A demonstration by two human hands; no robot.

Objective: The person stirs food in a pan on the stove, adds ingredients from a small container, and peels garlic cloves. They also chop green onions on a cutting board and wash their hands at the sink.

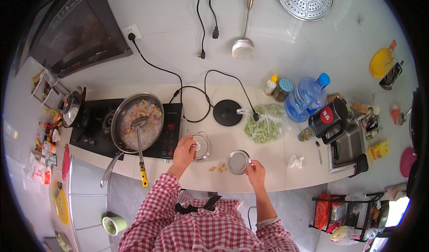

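Observation:
My left hand (184, 151) pinches a small pale piece at the near edge of a round clear vessel (208, 148), whose wall is partly hidden by the fingers. In my right hand (256, 172) is the rim of a shallow round metal lid or dish (238, 162), at the counter's front. Several small tan pieces (222, 167) lie between the two. To the left, a wide metal pan (115, 124) with bubbling food in it sits across the cooktop. A spatula with a yellow and black handle (144, 175) leans in that pan.
An induction cooktop (174, 118) shows lit red marks. Behind my hands are a black round kettle base (228, 113) with its cord and a bag of cut green vegetables (264, 126). A blue water jug (303, 99), black kettle (330, 118) and sink (350, 148) stand right.

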